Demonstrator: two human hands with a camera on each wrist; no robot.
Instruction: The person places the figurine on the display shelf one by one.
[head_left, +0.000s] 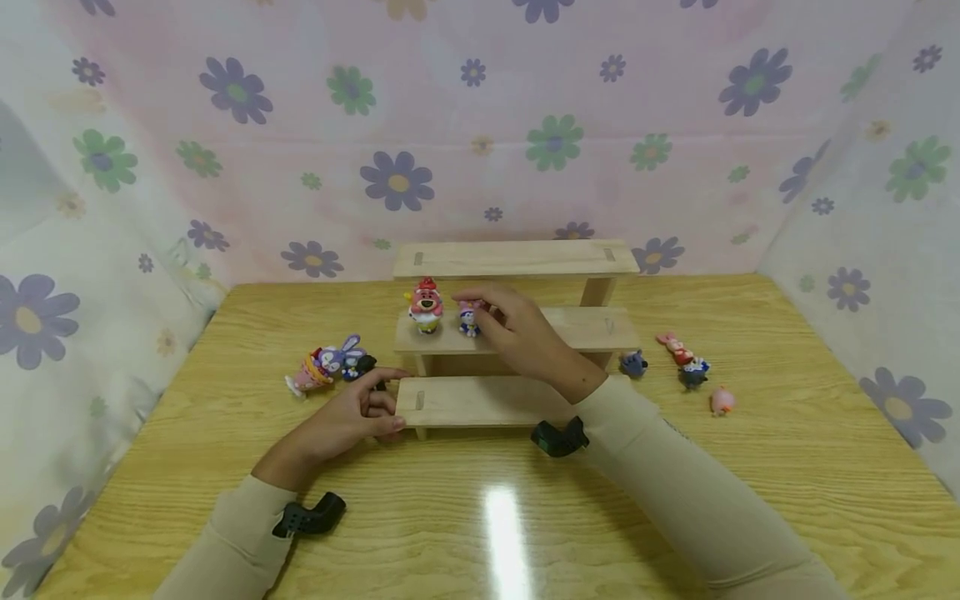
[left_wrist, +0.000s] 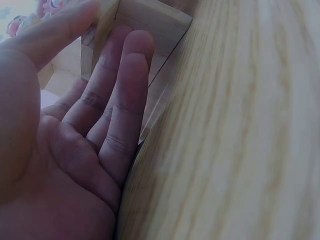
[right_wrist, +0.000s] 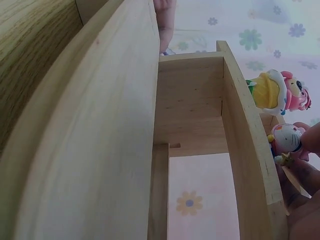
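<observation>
My right hand (head_left: 517, 333) pinches a small white cat figurine (head_left: 469, 318) in a pink hood and blue clothes. It is on the middle step of a three-tier wooden display stand (head_left: 487, 400). The right wrist view shows fingertips at the side of the cat figurine (right_wrist: 287, 138). Just left of it stands a pink bear figurine (head_left: 426, 307) with a yellow cup-like base. My left hand (head_left: 352, 421) holds the left end of the stand's lowest step, thumb at the front corner. In the left wrist view, its fingers (left_wrist: 132, 80) lie along the wooden end.
Left of the stand lie a purple rabbit figurine (head_left: 330, 360), a pink figurine (head_left: 303, 379) and a dark-headed one (head_left: 360, 367). To the right are a dark blue figurine (head_left: 633, 363), a red-and-pink one (head_left: 678, 350) and a round pink one (head_left: 722, 401). A flowered cloth (head_left: 480, 100) hangs behind.
</observation>
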